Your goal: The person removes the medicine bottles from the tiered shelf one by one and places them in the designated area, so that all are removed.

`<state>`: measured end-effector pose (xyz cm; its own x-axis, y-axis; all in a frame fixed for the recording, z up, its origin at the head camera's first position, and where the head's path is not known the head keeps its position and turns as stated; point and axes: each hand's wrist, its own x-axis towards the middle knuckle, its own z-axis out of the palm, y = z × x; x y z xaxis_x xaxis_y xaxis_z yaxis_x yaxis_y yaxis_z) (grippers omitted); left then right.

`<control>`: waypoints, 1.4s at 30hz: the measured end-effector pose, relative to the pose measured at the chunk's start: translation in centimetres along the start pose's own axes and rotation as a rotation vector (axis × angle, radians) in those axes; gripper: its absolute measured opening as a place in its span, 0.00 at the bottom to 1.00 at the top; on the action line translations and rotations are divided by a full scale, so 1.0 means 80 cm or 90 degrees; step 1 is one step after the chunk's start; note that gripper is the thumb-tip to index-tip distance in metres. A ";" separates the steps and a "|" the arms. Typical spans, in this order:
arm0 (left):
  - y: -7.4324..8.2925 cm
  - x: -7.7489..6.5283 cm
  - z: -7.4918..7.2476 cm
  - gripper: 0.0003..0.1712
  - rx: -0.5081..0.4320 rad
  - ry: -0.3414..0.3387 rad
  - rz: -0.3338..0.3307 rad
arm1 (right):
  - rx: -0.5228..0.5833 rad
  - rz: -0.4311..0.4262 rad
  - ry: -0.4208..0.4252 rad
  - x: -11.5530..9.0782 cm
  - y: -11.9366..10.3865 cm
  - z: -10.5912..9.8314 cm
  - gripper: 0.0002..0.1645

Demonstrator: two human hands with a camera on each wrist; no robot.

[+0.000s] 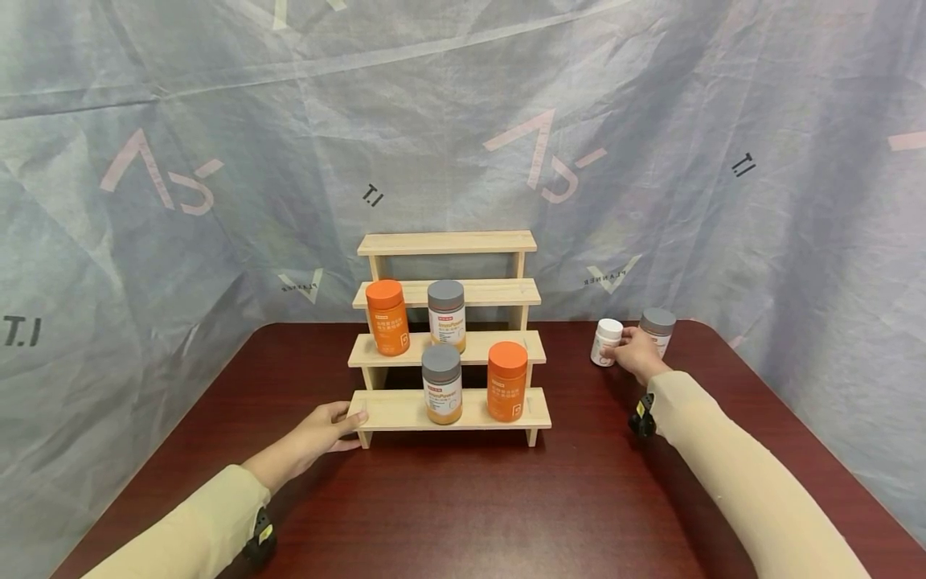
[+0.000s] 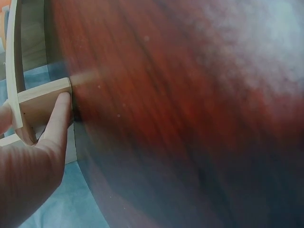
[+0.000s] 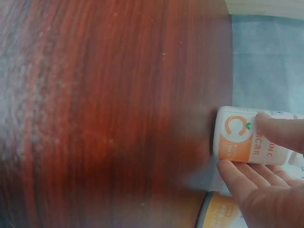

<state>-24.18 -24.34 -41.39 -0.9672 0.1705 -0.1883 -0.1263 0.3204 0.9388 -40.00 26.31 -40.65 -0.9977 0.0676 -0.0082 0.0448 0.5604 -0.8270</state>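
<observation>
A stepped wooden display rack (image 1: 448,242) stands at the middle of the table. My left hand (image 1: 317,434) grips the left end of its lowest step, thumb over the board; the left wrist view shows a finger (image 2: 58,111) along the support beneath. At the right, my right hand (image 1: 641,359) holds a small white bottle (image 1: 606,346) between thumb and fingers. Its orange "C" label (image 3: 235,135) shows in the right wrist view. Right beside that hand is a grey-lidded jar (image 1: 657,322), partly hidden behind it.
On the lowest step stand a grey-lidded jar (image 1: 441,386) and an orange jar (image 1: 506,384). One step up are another orange jar (image 1: 389,322) and another grey-lidded jar (image 1: 447,310). A grey cloth (image 1: 448,121) hangs behind the dark red table (image 1: 463,498).
</observation>
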 end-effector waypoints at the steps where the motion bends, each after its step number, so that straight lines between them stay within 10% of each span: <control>1: 0.000 0.000 0.000 0.33 0.001 0.000 0.000 | -0.003 -0.003 0.000 0.000 0.000 0.000 0.34; 42: 0.003 -0.002 0.002 0.33 -0.005 0.015 -0.018 | 0.069 -0.048 0.050 -0.010 -0.025 -0.013 0.36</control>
<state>-24.04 -24.15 -41.21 -0.9682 0.1389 -0.2079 -0.1554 0.3170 0.9356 -39.27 25.97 -38.42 -0.9908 0.0948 0.0962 -0.0400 0.4744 -0.8794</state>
